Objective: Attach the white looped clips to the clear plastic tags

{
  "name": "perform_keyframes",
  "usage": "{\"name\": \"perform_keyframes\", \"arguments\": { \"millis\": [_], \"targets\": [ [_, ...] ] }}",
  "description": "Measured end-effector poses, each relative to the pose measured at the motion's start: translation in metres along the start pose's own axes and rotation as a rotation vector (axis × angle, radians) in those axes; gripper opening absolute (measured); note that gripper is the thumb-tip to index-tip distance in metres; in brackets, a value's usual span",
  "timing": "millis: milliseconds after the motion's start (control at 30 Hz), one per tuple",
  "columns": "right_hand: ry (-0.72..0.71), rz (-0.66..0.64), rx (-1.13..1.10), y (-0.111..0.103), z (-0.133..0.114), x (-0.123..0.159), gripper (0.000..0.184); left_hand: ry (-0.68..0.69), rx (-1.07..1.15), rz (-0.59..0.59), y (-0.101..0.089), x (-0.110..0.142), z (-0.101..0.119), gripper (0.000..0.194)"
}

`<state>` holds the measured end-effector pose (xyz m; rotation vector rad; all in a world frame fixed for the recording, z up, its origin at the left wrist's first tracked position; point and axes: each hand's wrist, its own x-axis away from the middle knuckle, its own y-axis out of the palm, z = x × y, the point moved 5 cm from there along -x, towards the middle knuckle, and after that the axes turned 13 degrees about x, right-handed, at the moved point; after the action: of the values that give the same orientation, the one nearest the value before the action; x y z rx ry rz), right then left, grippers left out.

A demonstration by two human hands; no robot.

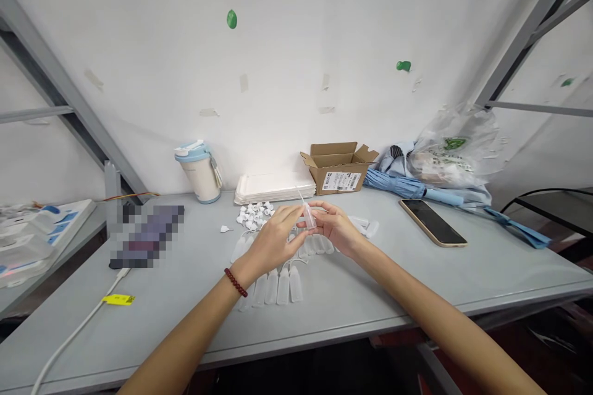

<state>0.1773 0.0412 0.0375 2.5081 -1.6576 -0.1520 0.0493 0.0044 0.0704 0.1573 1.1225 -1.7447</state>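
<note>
A: What is held at the centre of the grey bench [347,315]?

B: A small, translucent plastic bottle with a thin, pale tip [301,194], raised above the bench and leaning slightly, its tip toward eleven o'clock.

A: And the hands?

B: Both are closed lightly around the bottle. The left hand [274,236], reaching in from about seven o'clock, brings its fingers and thumb to the near left side; the right hand [340,231], reaching in from about four, has its fingers curled at the other side. Exact contact is hard to tell where the fingers overlap.

A: How would such a piece handle?

B: Light, by the look of it, with thin walls that probably give under a hard pinch and smooth sides that may slip. Whether it holds liquid cannot be told.

A: Its weak point?

B: Likely the slender tip, which looks easy to bend. The body, gripped low between thumb and fingertips, seems the safer hold, with light pressure at the shoulder for steadying.

A: And around it?

B: A pile of small white plastic caps [253,217] lies at nine o'clock, a row of translucent flat bottles [283,287] at seven, a stack of white trays [273,187] at ten, and an open brown cardboard box [341,178] at one.
</note>
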Motion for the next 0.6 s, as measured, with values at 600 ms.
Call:
{"name": "perform_keyframes", "arguments": {
  "millis": [600],
  "targets": [
    [0.029, -0.091, -0.001, 0.0035, 0.0056, -0.0012, 0.025, -0.106, 0.001, 0.051, -0.0017, -0.0004, -0.0064, 0.041]
  ]
}}
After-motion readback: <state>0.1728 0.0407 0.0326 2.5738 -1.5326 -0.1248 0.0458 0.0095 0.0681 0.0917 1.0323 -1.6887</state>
